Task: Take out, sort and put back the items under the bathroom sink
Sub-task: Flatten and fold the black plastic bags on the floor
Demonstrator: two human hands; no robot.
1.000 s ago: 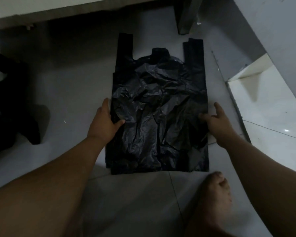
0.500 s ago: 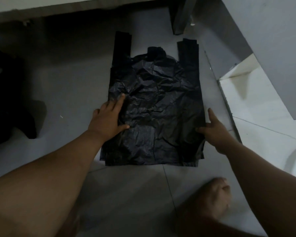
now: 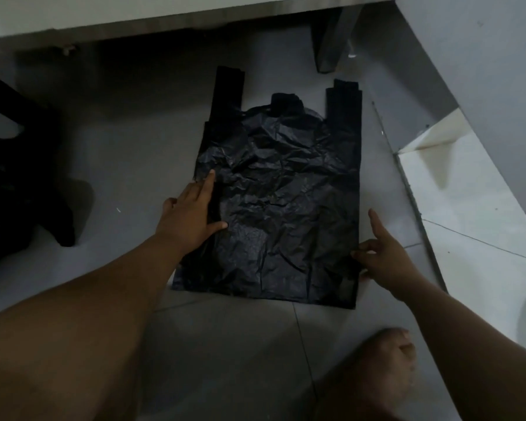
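A crinkled black plastic bag lies flat on the grey tiled floor, its two handles pointing away from me. My left hand presses flat on the bag's left edge, fingers straight and thumb spread onto the plastic. My right hand is at the bag's lower right edge; the thumb and curled fingers pinch the edge while the index finger points forward.
A pile of dark plastic bags sits at the far left. A grey support leg stands under the sink counter at the back. A grey door panel is at the right, with a threshold strip and lighter floor beyond. My bare foot rests at the bottom right.
My left hand slid forward along the bag's left edge, flattening it. My right hand moved back toward the lower right edge, and the bag lies smoother.
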